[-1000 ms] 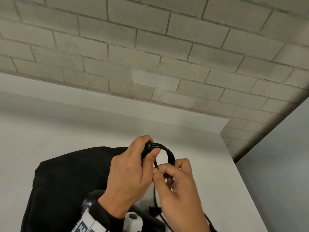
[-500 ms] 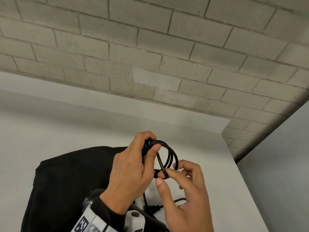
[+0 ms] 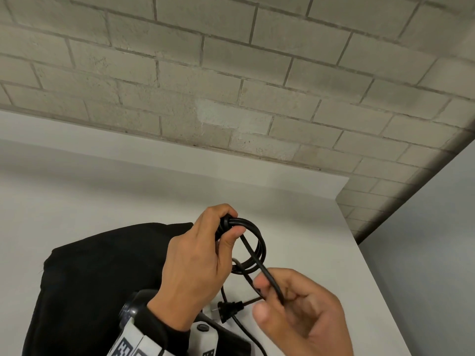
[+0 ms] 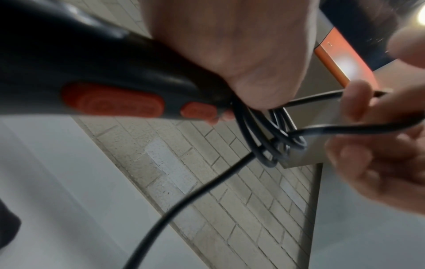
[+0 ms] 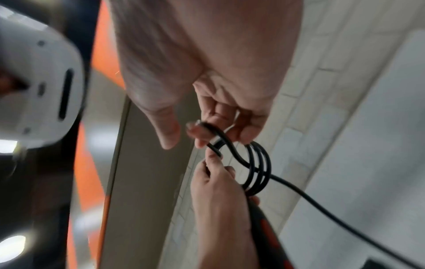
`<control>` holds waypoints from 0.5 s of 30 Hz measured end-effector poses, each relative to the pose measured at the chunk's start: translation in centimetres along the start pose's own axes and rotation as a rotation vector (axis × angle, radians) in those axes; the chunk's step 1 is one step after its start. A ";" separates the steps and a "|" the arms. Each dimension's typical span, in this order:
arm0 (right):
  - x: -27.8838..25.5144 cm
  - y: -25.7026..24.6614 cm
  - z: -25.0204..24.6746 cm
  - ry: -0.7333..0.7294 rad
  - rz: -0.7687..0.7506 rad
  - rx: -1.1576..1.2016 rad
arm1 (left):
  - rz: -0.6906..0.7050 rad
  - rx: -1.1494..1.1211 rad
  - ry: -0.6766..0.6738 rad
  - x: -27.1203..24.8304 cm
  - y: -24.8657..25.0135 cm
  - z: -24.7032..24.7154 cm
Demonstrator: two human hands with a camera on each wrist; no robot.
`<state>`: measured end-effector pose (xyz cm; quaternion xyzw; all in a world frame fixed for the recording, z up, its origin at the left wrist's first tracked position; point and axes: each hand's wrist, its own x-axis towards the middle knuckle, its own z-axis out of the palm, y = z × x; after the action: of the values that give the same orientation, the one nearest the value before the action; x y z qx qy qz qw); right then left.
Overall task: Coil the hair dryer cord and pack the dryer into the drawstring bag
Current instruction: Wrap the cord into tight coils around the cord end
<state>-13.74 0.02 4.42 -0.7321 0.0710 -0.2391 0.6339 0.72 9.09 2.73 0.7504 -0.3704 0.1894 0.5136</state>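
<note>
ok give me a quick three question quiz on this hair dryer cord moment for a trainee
1. True or false: the plug is already tucked inside the black bag.
2. What does the left hand grip besides the cord coil? A) the dryer handle B) the bag C) nothing
3. Fill in: the right hand pinches the loose ____.

Key: 1 false, it hangs free below the hands. 2 A. 3 cord.
</note>
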 end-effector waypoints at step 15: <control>-0.1 1.3 -3.1 -0.191 0.305 0.254 | -0.011 -0.040 -0.031 -0.1 -0.3 0.1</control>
<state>-14.90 -2.92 3.36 -0.6464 0.0900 -0.0769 0.7537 0.87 9.10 2.50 0.7448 -0.3781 0.1675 0.5237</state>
